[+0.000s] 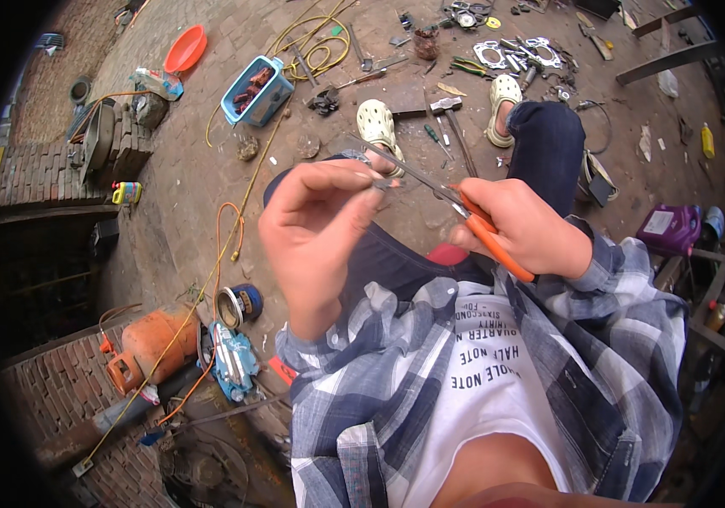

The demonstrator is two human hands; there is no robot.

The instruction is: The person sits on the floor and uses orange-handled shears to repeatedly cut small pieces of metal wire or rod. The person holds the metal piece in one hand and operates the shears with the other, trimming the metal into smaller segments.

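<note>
My right hand (522,227) is wrapped round orange-handled pliers (498,247). A long, narrow dark metal piece (409,171) runs from their head up to the left; whether it belongs to the jaws or is gripped by them, I cannot tell. My left hand (316,216) pinches a small dark piece with a pinkish tip (391,183) between thumb and fingertips, right beside that metal piece. The kind of the small piece is too small to make out. Both hands are held above my lap, close together.
On the paved ground ahead lie a hammer (447,105), a screwdriver (434,135), metal gaskets (540,52) and a blue bin (271,100). A yellow hose (252,182) crosses the left side, past an orange gas cylinder (159,339). A purple jug (672,229) stands at right.
</note>
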